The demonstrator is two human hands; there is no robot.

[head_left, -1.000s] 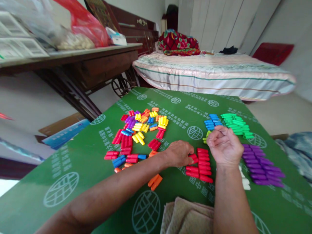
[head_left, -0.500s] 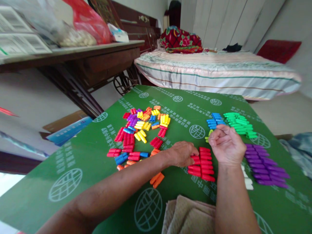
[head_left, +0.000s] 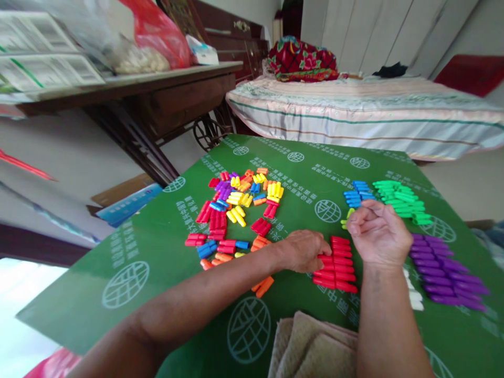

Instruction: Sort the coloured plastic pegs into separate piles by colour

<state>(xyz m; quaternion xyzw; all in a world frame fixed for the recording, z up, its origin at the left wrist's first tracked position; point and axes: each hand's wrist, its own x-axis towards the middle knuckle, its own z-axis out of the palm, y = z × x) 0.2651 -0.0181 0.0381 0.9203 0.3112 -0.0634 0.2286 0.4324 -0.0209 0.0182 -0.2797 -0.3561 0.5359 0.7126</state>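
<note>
My left hand (head_left: 307, 251) reaches across the green table (head_left: 129, 247), its fingers closed at the upper left of a block of red plastic pieces (head_left: 343, 270) shaped like pen caps. The fingertips seem to pinch a red piece there, partly hidden by the hand. My right hand (head_left: 380, 233) hovers palm up, just right of the red block, fingers curled in; whether they hold anything is hidden. Around it lie blue pieces (head_left: 357, 194), green pieces (head_left: 403, 202), purple pieces (head_left: 444, 273), a few yellow-green pieces (head_left: 346, 218) and white pieces (head_left: 415, 299), partly behind the wrist.
A mixed heap of red, yellow, blue, orange and purple pieces (head_left: 236, 202) lies left of my left hand. A folded brown cloth (head_left: 311, 346) rests at the near edge. Beyond stand a bed (head_left: 354, 115) and, at left, a wooden desk (head_left: 169, 84) with bags.
The view has turned slightly left, so everything appears shifted right. My left hand stays at the red block and my right hand keeps its curled pose beside it.
</note>
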